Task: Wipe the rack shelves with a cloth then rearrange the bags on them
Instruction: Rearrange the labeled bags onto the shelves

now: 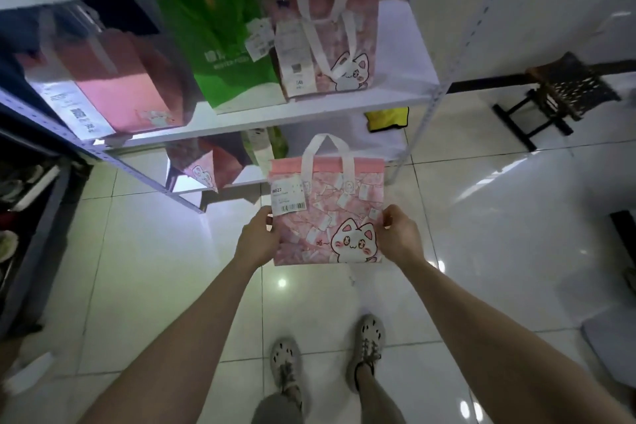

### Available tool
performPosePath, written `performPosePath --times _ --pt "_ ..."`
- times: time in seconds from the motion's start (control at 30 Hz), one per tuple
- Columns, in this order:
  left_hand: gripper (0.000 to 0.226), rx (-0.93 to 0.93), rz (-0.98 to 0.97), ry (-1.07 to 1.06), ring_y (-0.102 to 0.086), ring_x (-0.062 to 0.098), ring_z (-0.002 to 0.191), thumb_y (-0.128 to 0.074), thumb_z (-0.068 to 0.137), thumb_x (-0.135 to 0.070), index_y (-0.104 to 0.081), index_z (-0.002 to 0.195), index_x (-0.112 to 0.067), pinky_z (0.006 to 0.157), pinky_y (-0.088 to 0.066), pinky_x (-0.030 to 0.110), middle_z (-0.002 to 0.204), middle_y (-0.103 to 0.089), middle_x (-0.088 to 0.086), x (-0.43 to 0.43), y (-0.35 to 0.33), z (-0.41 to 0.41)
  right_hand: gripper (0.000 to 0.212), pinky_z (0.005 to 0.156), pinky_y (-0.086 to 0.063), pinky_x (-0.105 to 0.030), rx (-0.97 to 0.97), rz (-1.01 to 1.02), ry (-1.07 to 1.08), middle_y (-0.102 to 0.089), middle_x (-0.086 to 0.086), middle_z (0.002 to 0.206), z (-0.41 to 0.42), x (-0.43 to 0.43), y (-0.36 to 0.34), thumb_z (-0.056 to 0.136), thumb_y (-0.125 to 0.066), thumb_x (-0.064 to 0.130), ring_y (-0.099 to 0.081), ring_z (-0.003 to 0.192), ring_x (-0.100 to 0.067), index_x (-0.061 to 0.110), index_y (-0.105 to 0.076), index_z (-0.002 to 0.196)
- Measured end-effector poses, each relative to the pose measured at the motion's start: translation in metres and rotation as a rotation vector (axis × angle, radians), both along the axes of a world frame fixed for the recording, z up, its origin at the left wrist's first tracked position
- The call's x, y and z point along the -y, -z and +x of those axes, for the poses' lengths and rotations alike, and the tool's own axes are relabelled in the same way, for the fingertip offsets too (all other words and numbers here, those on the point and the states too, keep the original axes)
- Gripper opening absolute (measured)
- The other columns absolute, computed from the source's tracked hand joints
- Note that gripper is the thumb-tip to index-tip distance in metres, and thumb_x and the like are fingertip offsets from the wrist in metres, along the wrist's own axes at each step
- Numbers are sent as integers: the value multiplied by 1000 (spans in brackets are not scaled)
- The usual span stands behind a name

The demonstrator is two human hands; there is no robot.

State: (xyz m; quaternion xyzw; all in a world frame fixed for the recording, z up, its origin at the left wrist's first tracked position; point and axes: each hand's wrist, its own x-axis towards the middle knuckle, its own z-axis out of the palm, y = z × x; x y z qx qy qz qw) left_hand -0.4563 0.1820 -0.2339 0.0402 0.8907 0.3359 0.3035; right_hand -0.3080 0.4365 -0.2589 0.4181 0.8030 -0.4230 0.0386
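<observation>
A glossy tiled floor (137, 268) filled the lower view. A white rack (436, 96) stood on it against the wall. On its middle shelf (399, 55) three bags were stood in a row: a red bag (113, 79) at the left, a green bag (220, 45) in the centre and a pink cat bag (330, 45) at the right, touching the green one. On the lower shelf (247, 179) a folded bag (206, 169) was laid at the front. A dark stool (557, 93) was placed well apart, at the right by the wall.

A second pink cat-print bag, the held bag (327, 213), was kept upright in the air in front of the lower shelf, handles up, clear of the rack. Its left edge was grasped by the left grip (261, 237) and its right edge by the right grip (399, 237), fingers curled round the edges.

A yellow cloth (387, 118) was laid at the back right of the lower shelf. A white barcode tag (287, 198) was fixed to the held bag's upper left.
</observation>
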Motion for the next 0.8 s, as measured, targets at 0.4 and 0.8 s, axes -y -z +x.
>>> performPosePath --times 0.4,0.8 --pt "66 54 116 -15 -71 28 115 -69 104 -16 -39 159 -36 94 -64 57 137 -66 0 -90 204 -100 10 41 -38 -24 -10 137 -36 -70 -10 85 -109 -91 183 106 -53 24 -60 63 -27 15 -58 106" --pt "82 -94 257 -72 -67 19 127 -72 93 5 -36 157 -31 95 -64 49 151 -59 -4 -159 324 -212 14 61 -42 -38 -201 199 -13 -74 -13 102 -232 -144 306 100 -48 13 -63 81 -35 17 -46 114"
